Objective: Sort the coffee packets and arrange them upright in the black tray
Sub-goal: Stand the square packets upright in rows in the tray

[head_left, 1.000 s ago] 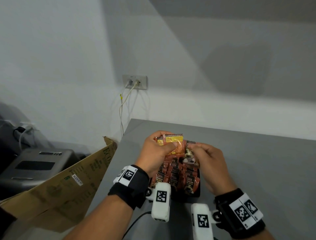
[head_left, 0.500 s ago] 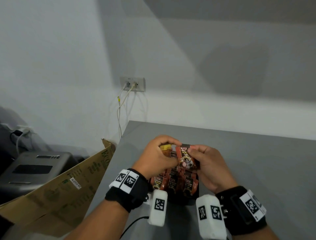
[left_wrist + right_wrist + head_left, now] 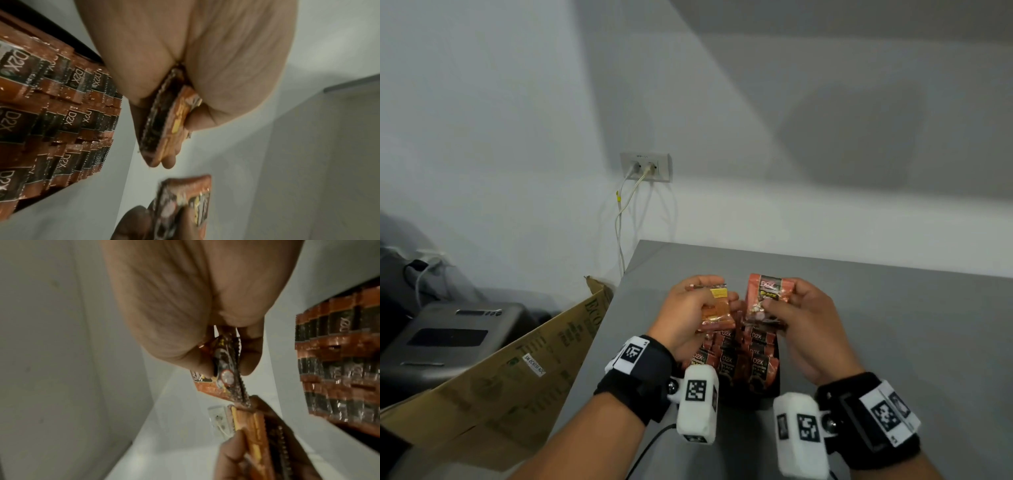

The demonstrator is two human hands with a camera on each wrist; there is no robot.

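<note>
My left hand (image 3: 690, 313) grips a small stack of orange coffee packets (image 3: 717, 308) with a yellow label, seen edge-on in the left wrist view (image 3: 164, 123). My right hand (image 3: 803, 322) pinches an orange and black D2X coffee packet (image 3: 767, 296) upright, also in the right wrist view (image 3: 226, 369). Both hands hover just above the black tray (image 3: 770, 392), which holds rows of upright D2X packets (image 3: 758, 365), close by in the left wrist view (image 3: 51, 113). The tray is mostly hidden by packets and hands.
The grey table (image 3: 893, 325) runs right and back to the white wall. An open cardboard box (image 3: 517, 370) stands off the table's left edge beside a grey machine (image 3: 448, 339). A wall socket (image 3: 645, 167) with cables hangs behind.
The hands have drawn apart. My right hand has pulled one D2X packet away from the stack in my left and turned its face toward me.
</note>
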